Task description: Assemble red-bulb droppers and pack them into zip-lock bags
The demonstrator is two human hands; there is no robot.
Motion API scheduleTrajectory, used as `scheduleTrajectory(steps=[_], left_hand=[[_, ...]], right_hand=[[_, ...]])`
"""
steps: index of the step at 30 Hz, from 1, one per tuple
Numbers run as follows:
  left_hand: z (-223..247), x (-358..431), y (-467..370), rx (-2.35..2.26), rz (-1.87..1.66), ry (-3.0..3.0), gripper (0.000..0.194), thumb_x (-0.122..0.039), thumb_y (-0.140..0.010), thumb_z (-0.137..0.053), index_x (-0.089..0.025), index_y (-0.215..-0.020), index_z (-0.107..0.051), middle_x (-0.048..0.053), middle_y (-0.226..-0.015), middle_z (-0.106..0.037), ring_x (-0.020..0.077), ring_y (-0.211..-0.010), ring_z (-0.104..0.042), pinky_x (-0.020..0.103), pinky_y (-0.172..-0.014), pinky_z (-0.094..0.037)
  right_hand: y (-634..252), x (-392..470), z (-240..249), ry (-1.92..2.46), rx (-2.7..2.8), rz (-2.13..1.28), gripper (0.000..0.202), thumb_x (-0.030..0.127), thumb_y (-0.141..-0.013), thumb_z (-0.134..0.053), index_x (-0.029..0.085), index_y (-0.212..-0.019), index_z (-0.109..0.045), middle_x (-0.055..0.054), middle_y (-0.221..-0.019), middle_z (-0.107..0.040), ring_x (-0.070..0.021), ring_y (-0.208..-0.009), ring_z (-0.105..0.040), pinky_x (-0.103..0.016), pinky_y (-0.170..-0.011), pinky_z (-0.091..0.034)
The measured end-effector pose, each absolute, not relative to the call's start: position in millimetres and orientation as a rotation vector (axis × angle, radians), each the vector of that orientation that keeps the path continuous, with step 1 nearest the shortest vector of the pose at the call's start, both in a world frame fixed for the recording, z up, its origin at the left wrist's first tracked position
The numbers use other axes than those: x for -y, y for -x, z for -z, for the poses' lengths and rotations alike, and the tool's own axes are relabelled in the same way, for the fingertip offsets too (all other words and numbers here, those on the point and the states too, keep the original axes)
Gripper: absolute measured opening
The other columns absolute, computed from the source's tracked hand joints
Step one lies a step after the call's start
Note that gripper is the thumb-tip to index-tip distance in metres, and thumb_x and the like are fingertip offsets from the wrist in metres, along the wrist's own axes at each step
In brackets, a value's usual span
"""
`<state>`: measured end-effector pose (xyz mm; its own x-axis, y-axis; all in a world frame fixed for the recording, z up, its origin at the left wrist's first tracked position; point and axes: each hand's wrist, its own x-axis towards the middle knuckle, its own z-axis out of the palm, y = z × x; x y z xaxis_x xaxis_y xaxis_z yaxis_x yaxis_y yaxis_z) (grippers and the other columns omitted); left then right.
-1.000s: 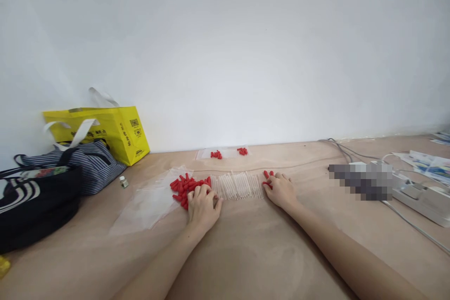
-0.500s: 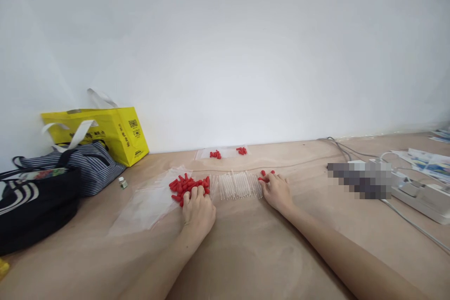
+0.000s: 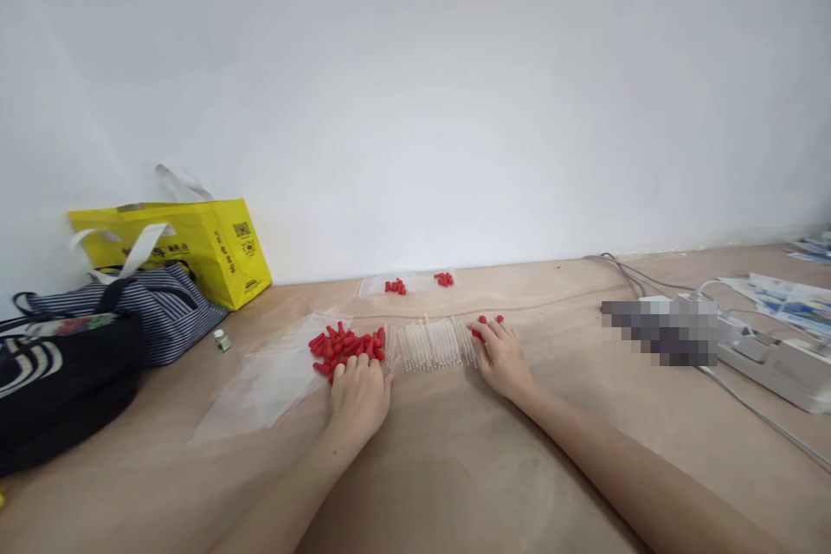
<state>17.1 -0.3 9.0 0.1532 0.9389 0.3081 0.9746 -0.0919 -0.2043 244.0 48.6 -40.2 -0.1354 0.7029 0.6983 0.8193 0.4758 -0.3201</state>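
Light-brown tabletop [image 3: 441,476]: our left hand [image 3: 359,394] curls at piled small red tapered, plastic-looking pieces [image 3: 334,346], our right hand [image 3: 503,359] at more; we cannot tell either grip. Thin whitish sticks [image 3: 432,344] lie between; a sideways brush could scatter them.

White wall [image 3: 415,104], tabletop [image 3: 441,467] and power strip [image 3: 772,376] show an indoor room, kind unclear

count one left hand [image 3: 360,402], one right hand [image 3: 506,361], three bags [image 3: 227,255], one bottle [image 3: 222,341] and one power strip [image 3: 795,379]. see two red clusters [image 3: 395,286] at the back, one red pile [image 3: 343,346] too heaped to number, at least two red pieces [image 3: 499,318] apart from these, several packets [image 3: 243,389], dozens of sticks [image 3: 432,344] too tight to count exactly.
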Motion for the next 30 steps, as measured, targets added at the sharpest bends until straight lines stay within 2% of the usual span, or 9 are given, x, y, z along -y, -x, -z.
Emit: scheduleTrajectory(steps=[3,6,10,13,17,19,21,25,30], left_hand=[[-13,7,-15,1.824,0.104,2.08,0.022,-0.022,-0.079,-0.044,-0.011,-0.076,-0.063,0.015,-0.08,-0.061,0.0292,-0.08,-0.052,0.036,-0.066,-0.032],[-14,11,-12,1.8,0.153,2.081,0.02,-0.02,-0.081,-0.043,-0.012,-0.078,-0.061,0.014,-0.079,-0.061,0.0284,-0.079,-0.051,0.035,-0.066,-0.031],[-5,6,-10,1.583,0.49,2.351,0.019,-0.019,-0.084,-0.039,-0.017,-0.074,-0.055,0.005,-0.073,-0.061,0.0205,-0.073,-0.052,0.034,-0.07,-0.029],[4,0,-8,1.395,0.67,2.566,0.018,-0.017,-0.084,-0.038,-0.018,-0.075,-0.053,0.002,-0.074,-0.061,0.0171,-0.071,-0.052,0.032,-0.074,-0.028],[12,-5,-4,1.282,0.774,2.643,0.024,-0.011,-0.085,-0.034,-0.021,-0.094,-0.054,0.003,-0.086,-0.061,0.0169,-0.078,-0.052,0.031,-0.074,-0.027],[14,-5,-2,1.275,0.764,2.644,0.027,-0.01,-0.085,-0.033,-0.022,-0.097,-0.055,0.003,-0.086,-0.06,0.0165,-0.076,-0.05,0.03,-0.073,-0.027],[15,-5,-1,1.28,0.746,2.642,0.027,-0.009,-0.085,-0.033,-0.022,-0.094,-0.056,0.002,-0.085,-0.06,0.016,-0.073,-0.049,0.029,-0.071,-0.027],[17,-6,-1,1.252,0.781,2.639,0.025,-0.011,-0.086,-0.035,-0.021,-0.092,-0.057,0.002,-0.085,-0.06,0.0156,-0.071,-0.048,0.028,-0.07,-0.027],[19,-10,-1,1.156,0.886,2.672,0.023,-0.01,-0.086,-0.035,-0.019,-0.09,-0.056,0.001,-0.082,-0.061,0.0148,-0.073,-0.051,0.028,-0.069,-0.025]], right_hand=[[-241,-47,41,1.14,1.803,-0.091,0.016,0.025,-0.079,-0.042,0.018,-0.09,-0.051,-0.004,-0.075,-0.057,-0.0181,-0.074,-0.051,-0.039,-0.078,-0.037],[-232,-44,43,1.057,1.638,-0.469,0.013,0.032,-0.075,-0.049,0.02,-0.077,-0.046,0.0,-0.066,-0.053,-0.0141,-0.059,-0.05,-0.031,-0.061,-0.043],[-218,-36,45,0.927,1.529,-0.865,0.02,0.033,-0.068,-0.057,0.02,-0.066,-0.041,0.002,-0.062,-0.051,-0.0117,-0.055,-0.05,-0.025,-0.05,-0.041],[-213,-30,44,0.881,1.567,-1.003,0.023,0.031,-0.064,-0.062,0.02,-0.061,-0.042,0.002,-0.062,-0.054,-0.0106,-0.054,-0.05,-0.023,-0.05,-0.04],[-213,-25,40,0.949,1.671,-0.959,0.018,0.026,-0.064,-0.063,0.018,-0.061,-0.048,0.0,-0.065,-0.059,-0.0119,-0.06,-0.054,-0.025,-0.056,-0.043],[-214,-22,38,1.008,1.725,-0.883,0.012,0.023,-0.067,-0.061,0.017,-0.077,-0.056,-0.001,-0.069,-0.06,-0.0127,-0.063,-0.055,-0.026,-0.059,-0.045],[-213,-19,35,1.025,1.804,-0.779,0.021,0.022,-0.071,-0.058,0.017,-0.091,-0.059,-0.004,-0.081,-0.061,-0.0145,-0.073,-0.057,-0.029,-0.066,-0.046],[-209,-13,29,1.007,1.963,-0.565,0.013,0.022,-0.076,-0.055,0.019,-0.081,-0.066,-0.008,-0.094,-0.057,-0.0184,-0.094,-0.053,-0.031,-0.079,-0.043],[-207,-11,24,0.939,2.009,-0.587,0.016,0.021,-0.079,-0.05,0.019,-0.08,-0.066,-0.005,-0.081,-0.06,-0.0141,-0.075,-0.056,-0.026,-0.069,-0.045]])
